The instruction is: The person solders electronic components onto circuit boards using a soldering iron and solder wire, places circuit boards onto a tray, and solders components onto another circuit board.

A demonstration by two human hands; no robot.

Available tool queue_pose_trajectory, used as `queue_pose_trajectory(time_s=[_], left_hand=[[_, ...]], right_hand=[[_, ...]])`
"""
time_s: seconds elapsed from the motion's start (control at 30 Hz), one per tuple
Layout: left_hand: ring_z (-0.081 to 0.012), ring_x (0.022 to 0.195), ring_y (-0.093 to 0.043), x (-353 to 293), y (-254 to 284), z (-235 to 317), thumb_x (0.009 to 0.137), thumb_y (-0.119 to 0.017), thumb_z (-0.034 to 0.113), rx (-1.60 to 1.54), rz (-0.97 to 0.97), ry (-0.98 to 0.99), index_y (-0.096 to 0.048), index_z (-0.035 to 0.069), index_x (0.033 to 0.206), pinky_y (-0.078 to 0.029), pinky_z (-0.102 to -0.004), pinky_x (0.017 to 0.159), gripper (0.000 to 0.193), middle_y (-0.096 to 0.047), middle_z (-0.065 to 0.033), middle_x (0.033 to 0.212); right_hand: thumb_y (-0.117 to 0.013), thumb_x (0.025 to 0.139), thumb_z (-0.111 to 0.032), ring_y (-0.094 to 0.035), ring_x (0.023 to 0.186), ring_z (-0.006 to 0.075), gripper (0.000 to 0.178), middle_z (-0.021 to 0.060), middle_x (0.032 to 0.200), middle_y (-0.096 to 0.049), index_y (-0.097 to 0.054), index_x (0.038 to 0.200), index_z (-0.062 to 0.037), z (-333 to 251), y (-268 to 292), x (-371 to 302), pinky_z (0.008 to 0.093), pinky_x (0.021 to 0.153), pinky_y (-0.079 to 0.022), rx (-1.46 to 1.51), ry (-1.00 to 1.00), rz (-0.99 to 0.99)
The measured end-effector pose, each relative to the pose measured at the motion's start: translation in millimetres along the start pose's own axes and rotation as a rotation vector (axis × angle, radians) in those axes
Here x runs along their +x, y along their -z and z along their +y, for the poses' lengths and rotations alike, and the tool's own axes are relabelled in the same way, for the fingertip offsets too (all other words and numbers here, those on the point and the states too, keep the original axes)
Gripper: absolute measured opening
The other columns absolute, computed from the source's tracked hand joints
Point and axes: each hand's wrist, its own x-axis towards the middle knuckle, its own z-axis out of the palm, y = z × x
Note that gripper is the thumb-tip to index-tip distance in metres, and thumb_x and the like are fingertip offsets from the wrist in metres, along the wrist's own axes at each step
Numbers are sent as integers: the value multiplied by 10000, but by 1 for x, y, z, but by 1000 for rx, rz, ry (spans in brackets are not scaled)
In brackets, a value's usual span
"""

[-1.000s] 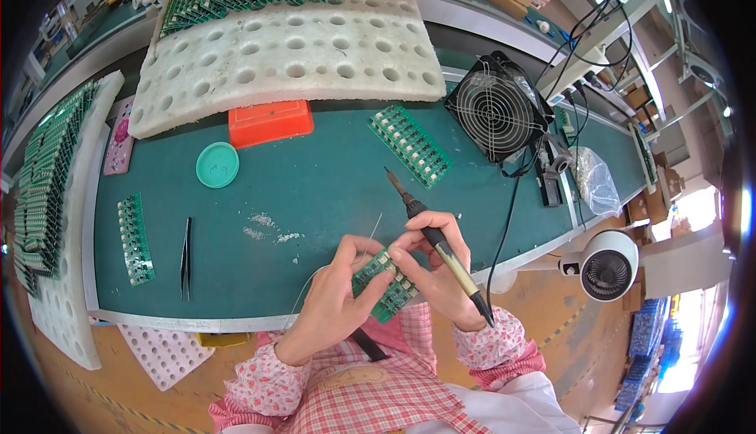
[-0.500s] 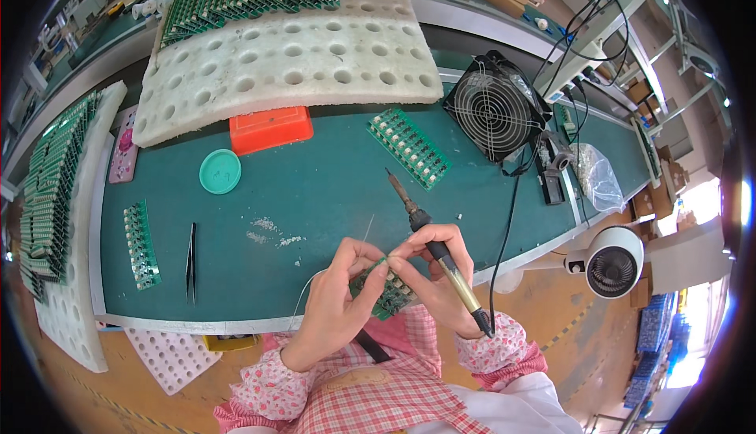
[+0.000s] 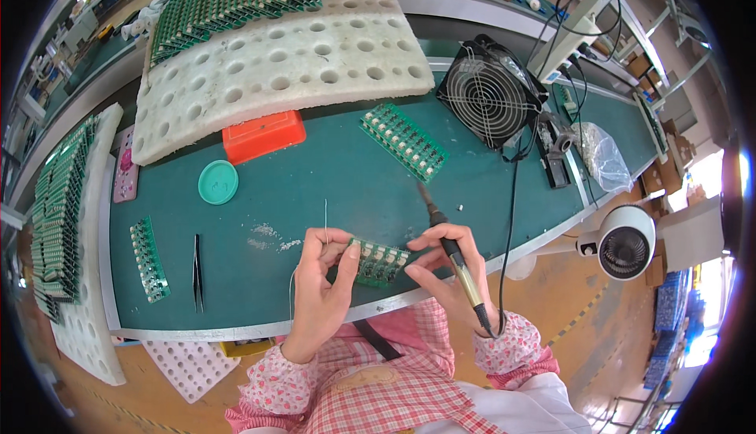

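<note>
Near the front edge of the table, my left hand (image 3: 319, 288) grips a green circuit board (image 3: 381, 264) by its left end, between thumb and fingers. White components line the board's upper edge. A thin solder wire (image 3: 326, 217) sticks up from the same hand and trails down beside the wrist. A soldering iron (image 3: 438, 219) lies across my right hand (image 3: 461, 276), its tip pointing up and away toward another circuit board (image 3: 405, 142) on the table. The right thumb and fingertips are spread just off the held board's right end.
Behind stands a white foam block (image 3: 276, 72) loaded with boards, beside a black fan (image 3: 490, 95). An orange-red box (image 3: 264, 136), green lid (image 3: 218, 182), tweezers (image 3: 197, 272) and a small board (image 3: 148, 259) lie leftward. The iron's cord (image 3: 510, 229) runs along the right.
My right fingers have come off the board and moved right with the iron. The board now shows its row of white components. My left hand still holds it, with the solder wire more upright.
</note>
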Motion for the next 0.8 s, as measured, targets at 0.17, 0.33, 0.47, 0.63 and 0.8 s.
queue_pose_trajectory(time_s=[0.17, 0.33, 0.47, 0.63, 0.8], left_hand=[[-85, 922, -600, 1, -2, -1, 1015, -553, 26, 85, -73, -33, -467, 32, 1127, -468, -235, 820, 141, -668, -85, 998], [-122, 976, -641, 5, 2, 1, 999, -580, 23, 231, -121, -42, -465, 32, 1107, -487, -261, 877, 158, -716, -151, 1053], [-162, 970, -677, 0, 5, 8, 917, -672, -12, 499, -124, -223, -529, 45, 1033, -490, -308, 876, 193, -748, -122, 1044], [-213, 916, -702, -8, 16, 2, 801, -761, -36, 837, -175, -707, -608, 72, 931, -463, -363, 818, 227, -755, -57, 1033], [-209, 905, -693, -23, 26, -10, 748, -800, 0, 1029, -258, -875, -636, 78, 923, -462, -368, 766, 252, -738, -54, 1071]], right_hand=[[-719, 894, 16, -727, 805, 145, 364, 127, 999, -718, -508, 1188, -25, 13, 0, 0, 265, 705, -599, 236, -125, 8], [-742, 869, 25, -726, 811, 147, 332, 107, 952, -729, -550, 1134, -25, 14, 2, 0, 268, 677, -585, 42, 76, 52], [-779, 811, 51, -692, 697, 167, 330, 93, 927, -734, -609, 1078, -43, 21, 10, 1, 275, 596, -538, -219, 495, 88], [-811, 699, 44, -680, 679, 204, 451, 96, 966, -733, -642, 1101, -73, 48, 22, -13, 291, 502, -521, -438, 755, 38], [-767, 740, -38, -728, 834, 299, 404, 132, 989, -716, -650, 1126, -69, 51, 25, -21, 368, 666, -630, -430, 830, -63]])
